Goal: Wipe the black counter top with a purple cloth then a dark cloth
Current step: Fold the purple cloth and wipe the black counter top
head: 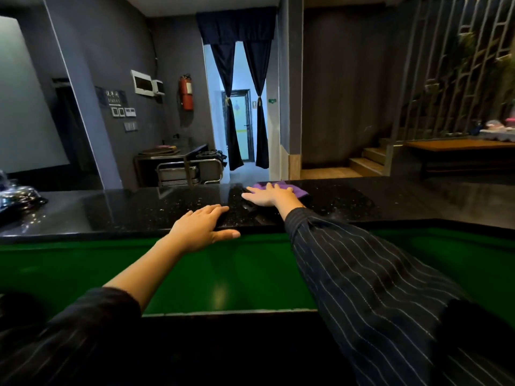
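The black speckled counter top (pixel 133 210) runs across the middle of the head view. My right hand (pixel 267 195) lies flat, fingers spread, pressing a purple cloth (pixel 296 190) onto the counter near its far edge; most of the cloth is hidden under the hand. My left hand (pixel 204 228) rests palm down on the counter's near edge, fingers on top and thumb over the front lip, holding nothing. No dark cloth shows on the counter.
Shiny wrapped items (pixel 19 197) sit on the counter's far left. A green lower surface (pixel 228 271) lies between me and the counter. Beyond it stand a metal trolley (pixel 189 169), a curtained doorway (pixel 241 107) and steps (pixel 367 160) at right.
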A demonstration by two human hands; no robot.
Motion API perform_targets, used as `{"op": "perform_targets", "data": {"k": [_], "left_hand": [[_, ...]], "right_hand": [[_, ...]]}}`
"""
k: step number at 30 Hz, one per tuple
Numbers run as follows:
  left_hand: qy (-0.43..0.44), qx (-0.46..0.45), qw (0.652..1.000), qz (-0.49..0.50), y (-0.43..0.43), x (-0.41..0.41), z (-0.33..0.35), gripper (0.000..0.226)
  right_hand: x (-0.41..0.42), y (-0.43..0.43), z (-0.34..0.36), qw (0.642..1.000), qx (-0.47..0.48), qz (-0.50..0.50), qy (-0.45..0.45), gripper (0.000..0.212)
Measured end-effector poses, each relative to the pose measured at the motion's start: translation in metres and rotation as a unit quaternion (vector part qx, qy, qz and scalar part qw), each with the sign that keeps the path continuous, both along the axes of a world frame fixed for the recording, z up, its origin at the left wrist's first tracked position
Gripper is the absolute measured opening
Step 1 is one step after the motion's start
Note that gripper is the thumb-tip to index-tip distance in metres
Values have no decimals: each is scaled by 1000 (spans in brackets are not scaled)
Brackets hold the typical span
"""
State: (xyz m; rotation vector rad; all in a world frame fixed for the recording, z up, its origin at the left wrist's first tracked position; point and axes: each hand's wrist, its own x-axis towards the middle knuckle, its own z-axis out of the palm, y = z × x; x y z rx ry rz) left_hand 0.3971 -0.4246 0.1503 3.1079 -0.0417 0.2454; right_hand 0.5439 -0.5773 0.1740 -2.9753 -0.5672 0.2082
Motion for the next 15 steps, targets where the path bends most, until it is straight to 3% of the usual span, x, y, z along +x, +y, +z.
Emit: {"op": "perform_targets", "data": {"k": [3,7,12,15], "left_hand": [[-8,4,1000,5,-3,-6,1,95],[-33,12,999,-4,-2,-15,-2,85],[-50,54,996,-42,16,-39,-13,78],[-78,80,992,-50,35,-61,-26,81]], "right_hand": [[-40,-2,-3,999,14,41,-4,64],[-70,-41,-4,996,31,77,-14,56],[-59,-108,-4,996,59,-65,-24,57],[-60,-103,-7,982,44,-175,-48,58]]}}
